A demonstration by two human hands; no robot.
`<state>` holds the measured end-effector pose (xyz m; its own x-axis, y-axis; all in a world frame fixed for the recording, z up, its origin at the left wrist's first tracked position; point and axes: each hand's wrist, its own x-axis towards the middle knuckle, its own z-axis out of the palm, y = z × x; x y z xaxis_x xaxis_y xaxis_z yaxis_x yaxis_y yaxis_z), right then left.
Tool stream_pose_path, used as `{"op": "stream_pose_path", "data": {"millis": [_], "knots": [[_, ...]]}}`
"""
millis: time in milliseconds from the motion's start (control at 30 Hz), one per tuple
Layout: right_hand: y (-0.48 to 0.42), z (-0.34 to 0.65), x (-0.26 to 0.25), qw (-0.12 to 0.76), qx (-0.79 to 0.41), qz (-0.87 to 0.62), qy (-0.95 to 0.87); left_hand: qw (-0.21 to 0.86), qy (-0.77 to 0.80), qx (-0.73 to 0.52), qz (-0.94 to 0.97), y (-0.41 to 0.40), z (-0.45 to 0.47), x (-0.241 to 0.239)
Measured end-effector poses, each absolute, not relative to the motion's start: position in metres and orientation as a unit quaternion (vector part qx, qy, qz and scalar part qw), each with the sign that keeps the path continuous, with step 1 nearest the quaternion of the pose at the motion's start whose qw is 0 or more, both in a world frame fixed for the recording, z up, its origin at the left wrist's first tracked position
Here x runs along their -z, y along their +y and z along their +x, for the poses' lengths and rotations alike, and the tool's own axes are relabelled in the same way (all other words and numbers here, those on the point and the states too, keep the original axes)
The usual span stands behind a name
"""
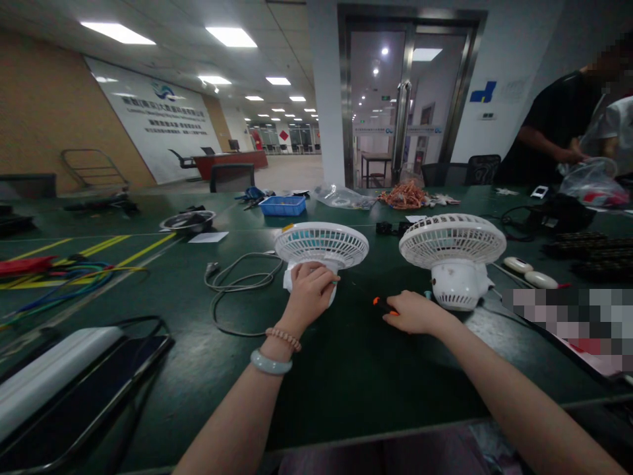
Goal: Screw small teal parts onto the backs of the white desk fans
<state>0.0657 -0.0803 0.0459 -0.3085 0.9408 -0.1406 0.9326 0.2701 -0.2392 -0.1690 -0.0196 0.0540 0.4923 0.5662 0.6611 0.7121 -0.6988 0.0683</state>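
Two white fans with round cage guards lie on the green table, their guards turned away from me. My left hand (313, 287) grips the motor housing of the left fan (321, 245), and its fingers hide much of that housing. In my right hand (410, 312) is a screwdriver (383, 305) with an orange and black handle; its thin shaft, hard to make out, points toward the left fan. Just right of this hand rests the right fan (452, 247), untouched. A grey power cord (237, 285) loops beside the left fan.
Farther back are a blue tray (282, 206), a metal bowl (188, 222), a clear plastic bag (345, 196) and a heap of copper-coloured pieces (408, 196). Coloured wires (74, 290) lie at left, above a black-and-white framed object (84, 382). A person (558, 125) stands at the far right.
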Motion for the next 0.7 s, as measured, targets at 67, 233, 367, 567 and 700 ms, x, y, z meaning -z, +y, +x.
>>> {"op": "stream_pose_path", "data": {"millis": [67, 233, 367, 567, 700], "knots": [[-0.079, 0.065, -0.045, -0.006, -0.114, -0.614, -0.781, 0.108, -0.376, 0.339, -0.856, -0.019, -0.169, -0.054], [-0.080, 0.066, -0.046, -0.038, -0.109, -0.656, -0.746, 0.113, -0.377, 0.334, -0.857, -0.017, -0.169, -0.053], [-0.084, 0.067, -0.049, -0.055, -0.143, -0.656, -0.739, 0.117, -0.381, 0.342, -0.851, -0.013, -0.171, -0.053], [-0.086, 0.068, -0.049, -0.035, -0.142, -0.665, -0.732, 0.112, -0.370, 0.329, -0.862, -0.009, -0.175, -0.053], [-0.086, 0.068, -0.048, -0.038, -0.139, -0.670, -0.729, 0.110, -0.369, 0.327, -0.863, -0.010, -0.175, -0.054]]}}
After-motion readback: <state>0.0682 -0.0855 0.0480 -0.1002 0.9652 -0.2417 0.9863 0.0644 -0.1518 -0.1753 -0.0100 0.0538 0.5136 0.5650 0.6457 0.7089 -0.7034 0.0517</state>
